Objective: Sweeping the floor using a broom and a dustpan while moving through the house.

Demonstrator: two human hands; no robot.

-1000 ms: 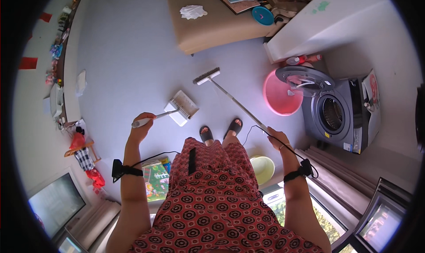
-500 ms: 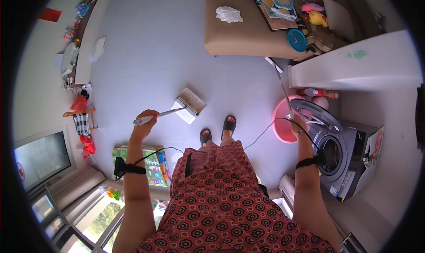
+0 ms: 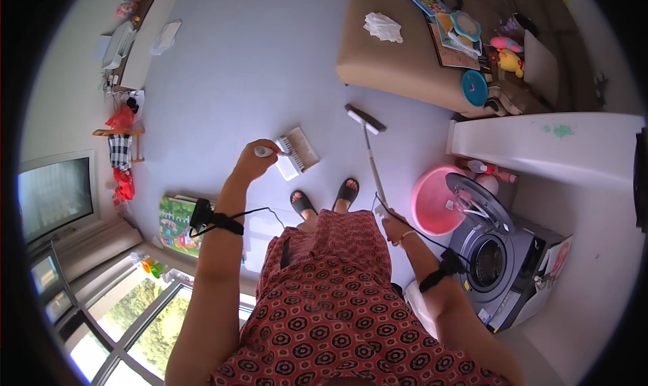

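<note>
My left hand point(image 3: 254, 162) is wrapped round the pale handle of a long-handled dustpan. The white dustpan point(image 3: 305, 148), with a row of comb teeth, rests on the floor just ahead of my feet. Part of its handle is hidden by the hand. My right hand point(image 3: 394, 229) grips the long stick of a broom point(image 3: 373, 163), near my right hip. The broom's head, white with dark bristles, is out ahead and to the right of the dustpan, near the sofa's front edge. A dark cable crosses near the right hand.
A brown sofa point(image 3: 398, 75) with books and toys stands far right. A pink basin point(image 3: 425, 207) and a washing machine point(image 3: 486, 261) with its round door open are on my right. A colourful board point(image 3: 177, 225) lies to the left, a television point(image 3: 57, 190) beyond it.
My right hand has brought the broom left, away from the pink basin, and its head is now closer to the dustpan. My left hand has moved forward and right, more above the dustpan.
</note>
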